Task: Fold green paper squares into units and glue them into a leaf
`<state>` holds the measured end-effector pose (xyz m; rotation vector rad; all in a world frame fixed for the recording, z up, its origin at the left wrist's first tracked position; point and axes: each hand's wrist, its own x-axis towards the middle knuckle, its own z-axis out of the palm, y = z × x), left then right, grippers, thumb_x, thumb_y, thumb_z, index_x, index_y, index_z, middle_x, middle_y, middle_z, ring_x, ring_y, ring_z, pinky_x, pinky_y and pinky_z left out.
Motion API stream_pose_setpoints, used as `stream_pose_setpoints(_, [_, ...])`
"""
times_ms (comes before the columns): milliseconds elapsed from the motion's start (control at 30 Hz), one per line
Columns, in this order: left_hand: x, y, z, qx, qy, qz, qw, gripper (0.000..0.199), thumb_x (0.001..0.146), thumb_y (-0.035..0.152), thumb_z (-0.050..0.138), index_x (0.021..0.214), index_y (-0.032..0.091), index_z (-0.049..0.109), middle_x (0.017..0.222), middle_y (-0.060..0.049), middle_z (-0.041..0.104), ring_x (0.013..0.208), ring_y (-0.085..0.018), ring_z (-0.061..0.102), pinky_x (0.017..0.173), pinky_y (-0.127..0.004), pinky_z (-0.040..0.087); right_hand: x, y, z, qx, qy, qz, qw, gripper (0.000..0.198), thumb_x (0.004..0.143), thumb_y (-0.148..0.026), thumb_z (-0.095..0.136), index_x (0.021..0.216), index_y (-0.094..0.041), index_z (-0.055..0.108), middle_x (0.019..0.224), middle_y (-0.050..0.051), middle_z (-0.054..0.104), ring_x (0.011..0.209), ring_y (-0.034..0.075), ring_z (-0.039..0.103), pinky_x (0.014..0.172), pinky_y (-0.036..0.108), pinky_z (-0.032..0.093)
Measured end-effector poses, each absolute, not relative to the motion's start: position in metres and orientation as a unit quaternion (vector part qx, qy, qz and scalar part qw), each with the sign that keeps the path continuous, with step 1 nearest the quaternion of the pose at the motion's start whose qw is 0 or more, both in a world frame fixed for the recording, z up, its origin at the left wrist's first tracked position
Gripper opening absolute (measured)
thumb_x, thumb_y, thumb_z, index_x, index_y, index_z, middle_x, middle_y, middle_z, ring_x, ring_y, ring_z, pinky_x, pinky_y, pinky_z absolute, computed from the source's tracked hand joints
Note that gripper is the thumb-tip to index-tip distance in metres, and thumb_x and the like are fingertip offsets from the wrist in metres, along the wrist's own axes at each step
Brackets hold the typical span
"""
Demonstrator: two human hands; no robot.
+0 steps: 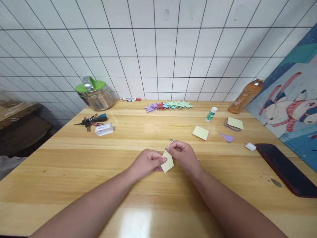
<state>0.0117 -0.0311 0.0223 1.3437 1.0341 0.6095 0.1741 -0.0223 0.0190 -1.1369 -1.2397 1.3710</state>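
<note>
A small sheet of pale yellow paper (167,164) is held up over the middle of the table between both hands. My left hand (150,160) grips its left side, thumb on the front face and fingers behind. At the paper's top corner, my right hand (181,152) pinches with thumb and fingertips. Under the right hand lies a thin metallic tool (171,140), mostly hidden, so its kind does not show. Beyond the hands, a pad of yellow paper (200,133) lies to the right, with a folded purple paper (226,137) farther along.
Folded paper leaves (169,105) line the back edge. A glue stick (211,114), a paper stack (234,123), a tea bottle (245,96), an eraser (250,146) and a phone (287,168) stand or lie right. Leftward are keys (91,121), a white box (104,129), a steel pot (100,98) and a marker (131,99).
</note>
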Motion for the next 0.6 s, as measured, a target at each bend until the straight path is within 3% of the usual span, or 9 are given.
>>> stream_pose_setpoints(300, [0.0122,-0.0334,0.0204,0.592,0.427,0.278,0.625,0.033,0.076,0.045,0.058,0.07,0.013,0.066,0.066,-0.003,0.062,0.062,-0.013,0.056,0.061,-0.023,0.045,0.1716,-0.0214,0.0146,-0.461,-0.505,0.555,0.473,0.022,0.068,-0.033,0.066,0.059,-0.018,0.053,0.057,-0.004,0.049,0.053,0.008,0.043,0.051,0.021,0.036])
stream_pose_setpoints(467, [0.0132,-0.0312,0.0231,0.621,0.449,0.336,0.547,0.033,0.08,0.043,0.054,0.064,0.014,0.061,0.061,0.0,0.056,0.061,-0.013,0.052,0.06,-0.023,0.042,0.1713,-0.0215,0.0151,-0.46,-0.512,0.551,0.472,0.023,0.068,-0.035,0.065,0.059,-0.018,0.051,0.056,-0.004,0.049,0.05,0.009,0.043,0.049,0.021,0.035])
stream_pose_setpoints(600, [0.0131,-0.0311,0.0255,0.647,0.469,0.337,0.498,0.027,0.079,0.037,0.056,0.067,0.014,0.064,0.064,-0.001,0.061,0.062,-0.014,0.053,0.061,-0.023,0.041,0.1688,-0.0248,0.0163,-0.459,-0.514,0.538,0.486,0.022,0.068,-0.032,0.065,0.059,-0.018,0.051,0.055,-0.005,0.047,0.049,0.008,0.041,0.048,0.021,0.033])
